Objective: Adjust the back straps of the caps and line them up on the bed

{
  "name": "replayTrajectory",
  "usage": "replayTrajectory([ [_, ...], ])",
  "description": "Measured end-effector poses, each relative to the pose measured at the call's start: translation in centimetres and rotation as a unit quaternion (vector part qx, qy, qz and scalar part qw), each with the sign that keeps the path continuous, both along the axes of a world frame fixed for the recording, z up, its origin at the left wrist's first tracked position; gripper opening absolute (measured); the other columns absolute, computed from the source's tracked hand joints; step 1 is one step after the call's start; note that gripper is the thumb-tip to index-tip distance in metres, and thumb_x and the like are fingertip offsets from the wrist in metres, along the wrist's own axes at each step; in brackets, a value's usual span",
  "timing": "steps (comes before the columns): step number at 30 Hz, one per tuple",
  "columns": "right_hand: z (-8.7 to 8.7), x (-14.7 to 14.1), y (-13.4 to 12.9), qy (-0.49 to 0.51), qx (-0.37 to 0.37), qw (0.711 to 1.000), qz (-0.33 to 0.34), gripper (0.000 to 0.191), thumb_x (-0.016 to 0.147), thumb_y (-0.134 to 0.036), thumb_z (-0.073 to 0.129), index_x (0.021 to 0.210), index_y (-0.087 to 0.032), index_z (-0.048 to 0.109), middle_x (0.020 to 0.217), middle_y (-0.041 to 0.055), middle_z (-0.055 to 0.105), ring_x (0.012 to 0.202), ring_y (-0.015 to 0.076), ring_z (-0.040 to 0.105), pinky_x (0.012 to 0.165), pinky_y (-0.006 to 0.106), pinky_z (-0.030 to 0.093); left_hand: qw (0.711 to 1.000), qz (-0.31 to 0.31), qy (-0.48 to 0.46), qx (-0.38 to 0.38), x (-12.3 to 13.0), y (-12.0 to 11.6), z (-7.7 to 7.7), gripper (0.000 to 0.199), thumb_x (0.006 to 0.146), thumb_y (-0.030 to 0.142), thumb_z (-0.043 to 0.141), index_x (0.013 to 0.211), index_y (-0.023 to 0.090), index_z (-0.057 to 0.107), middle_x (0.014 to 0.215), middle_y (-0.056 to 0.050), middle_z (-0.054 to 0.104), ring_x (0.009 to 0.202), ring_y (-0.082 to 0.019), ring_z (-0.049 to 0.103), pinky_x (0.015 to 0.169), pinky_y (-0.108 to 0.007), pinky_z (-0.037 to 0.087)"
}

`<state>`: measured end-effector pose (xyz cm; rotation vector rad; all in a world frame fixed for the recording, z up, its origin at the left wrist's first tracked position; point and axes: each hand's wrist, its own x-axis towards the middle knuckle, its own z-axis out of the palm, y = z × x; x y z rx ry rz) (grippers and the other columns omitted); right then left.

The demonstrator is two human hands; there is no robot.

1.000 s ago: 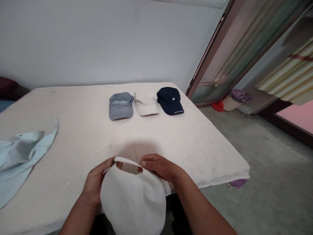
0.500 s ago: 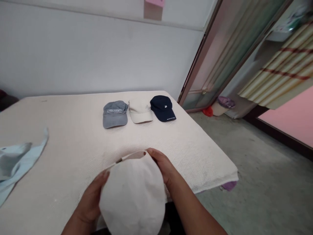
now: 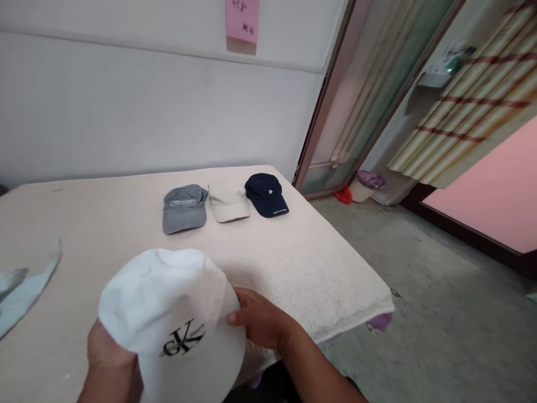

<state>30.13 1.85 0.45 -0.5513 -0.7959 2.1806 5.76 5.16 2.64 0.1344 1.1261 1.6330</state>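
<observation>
A white baseball cap (image 3: 168, 302) with black "CK" letters is held over the near part of the bed, its brim towards me and to the right. My right hand (image 3: 258, 319) pinches the brim's right edge, thumb on top. At the crown's left side, my left hand (image 3: 111, 352) supports the cap; its fingers are hidden behind and under it. Beyond, a grey cap (image 3: 184, 209), a beige cap (image 3: 229, 200) and a navy cap (image 3: 267, 195) lie in a row with their brims facing me.
A light blue cloth item (image 3: 29, 294) lies at the left on the pale bed cover (image 3: 293, 268). Behind stands a white wall (image 3: 146, 112) with a pink note (image 3: 242, 21). To the right are a sliding door (image 3: 335, 112), a bin (image 3: 364, 186) and a striped curtain (image 3: 457, 106).
The white cap has turned so its lettered front and brim now show, and it has moved left. My right hand has shifted onto the brim. The view has swung slightly.
</observation>
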Motion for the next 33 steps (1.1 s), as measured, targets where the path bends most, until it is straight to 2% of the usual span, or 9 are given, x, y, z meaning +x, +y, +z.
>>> replayTrajectory([
  [2, -0.4, 0.4, 0.0, -0.012, -0.003, 1.0, 0.0, 0.052, 0.057, -0.024, 0.078, 0.106, -0.014, 0.063, 0.097, 0.0085, 0.067, 0.089, 0.0218, 0.062, 0.086, 0.037, 0.042, 1.0, -0.01, -0.008, 0.005, 0.0, 0.2, -0.5, 0.055, 0.094, 0.009, 0.014, 0.129, 0.03, 0.049, 0.075, 0.008, 0.075, 0.067, -0.009, 0.068, 0.054, -0.013, 0.053],
  [4, -0.8, 1.1, 0.1, -0.024, -0.013, 0.999, -0.042, 0.05, 0.057, -0.025, 0.077, 0.104, -0.014, 0.064, 0.093, 0.0083, 0.067, 0.084, 0.0213, 0.063, 0.083, 0.037, 0.044, 0.998, -0.049, -0.036, 0.004, 0.7, 0.3, -1.1, 0.052, 0.094, 0.009, 0.018, 0.13, 0.029, 0.049, 0.077, 0.008, 0.075, 0.067, -0.01, 0.068, 0.056, -0.013, 0.053],
  [8, -0.7, 3.6, 0.7, -0.052, -0.02, 0.975, -0.216, 0.038, 0.064, -0.025, 0.074, 0.099, -0.015, 0.063, 0.086, 0.0066, 0.069, 0.072, 0.0185, 0.063, 0.07, 0.032, 0.048, 0.978, -0.163, -0.127, 0.019, 3.4, 0.1, -2.1, 0.042, 0.092, 0.014, 0.032, 0.126, 0.024, 0.053, 0.082, -0.001, 0.075, 0.069, -0.015, 0.07, 0.064, -0.021, 0.057],
  [11, -0.2, 6.5, 1.2, -0.031, 0.006, 0.949, -0.313, 0.035, 0.07, -0.025, 0.069, 0.103, -0.016, 0.061, 0.09, 0.0072, 0.069, 0.075, 0.0193, 0.064, 0.073, 0.033, 0.049, 0.964, -0.203, -0.168, -0.018, 5.3, -0.3, -2.7, 0.038, 0.091, 0.016, 0.036, 0.125, 0.014, 0.052, 0.089, -0.012, 0.073, 0.076, -0.019, 0.071, 0.065, -0.027, 0.059],
  [14, -0.3, 10.0, 1.5, -0.014, 0.016, 0.91, -0.414, 0.034, 0.071, -0.022, 0.068, 0.104, -0.019, 0.062, 0.101, 0.0068, 0.069, 0.085, 0.0199, 0.065, 0.082, 0.034, 0.049, 0.952, -0.245, -0.175, -0.052, 5.9, -0.6, -3.4, 0.033, 0.089, 0.012, 0.038, 0.117, 0.009, 0.055, 0.098, -0.017, 0.07, 0.077, -0.02, 0.07, 0.058, -0.024, 0.059],
  [20, -2.2, 16.9, 1.5, -0.049, -0.017, 0.809, -0.585, 0.028, 0.073, -0.019, 0.06, 0.1, -0.018, 0.064, 0.098, 0.0053, 0.071, 0.085, 0.0212, 0.067, 0.081, 0.038, 0.051, 0.952, -0.245, -0.175, -0.059, 5.7, -0.4, -4.5, 0.023, 0.085, 0.007, 0.04, 0.097, 0.01, 0.059, 0.079, -0.009, 0.072, 0.058, -0.015, 0.068, 0.047, -0.02, 0.057],
  [25, -3.4, 19.6, 1.0, -0.072, -0.045, 0.782, -0.617, 0.028, 0.072, -0.018, 0.058, 0.099, -0.018, 0.064, 0.093, 0.0043, 0.072, 0.079, 0.0212, 0.067, 0.076, 0.037, 0.053, 0.95, -0.253, -0.169, -0.071, 6.6, -0.4, -4.5, 0.02, 0.084, 0.006, 0.041, 0.092, 0.011, 0.058, 0.072, -0.007, 0.07, 0.055, -0.012, 0.067, 0.046, -0.017, 0.056],
  [30, -3.8, 20.4, 1.0, -0.058, -0.056, 0.784, -0.616, 0.029, 0.07, -0.018, 0.059, 0.098, -0.019, 0.064, 0.091, 0.0024, 0.072, 0.078, 0.0201, 0.067, 0.076, 0.036, 0.054, 0.947, -0.262, -0.172, -0.078, 7.4, -0.4, -4.7, 0.019, 0.083, 0.005, 0.041, 0.088, 0.011, 0.058, 0.07, -0.006, 0.068, 0.053, -0.011, 0.065, 0.044, -0.017, 0.055],
  [33, -4.4, 21.0, 1.1, -0.092, -0.063, 0.786, -0.608, 0.029, 0.068, -0.022, 0.06, 0.097, -0.017, 0.064, 0.088, 0.0047, 0.072, 0.076, 0.0225, 0.067, 0.072, 0.039, 0.054, 0.946, -0.266, -0.17, -0.079, 7.5, -0.4, -5.0, 0.02, 0.084, 0.004, 0.039, 0.088, 0.01, 0.057, 0.067, -0.005, 0.066, 0.052, -0.011, 0.064, 0.044, -0.016, 0.054],
])
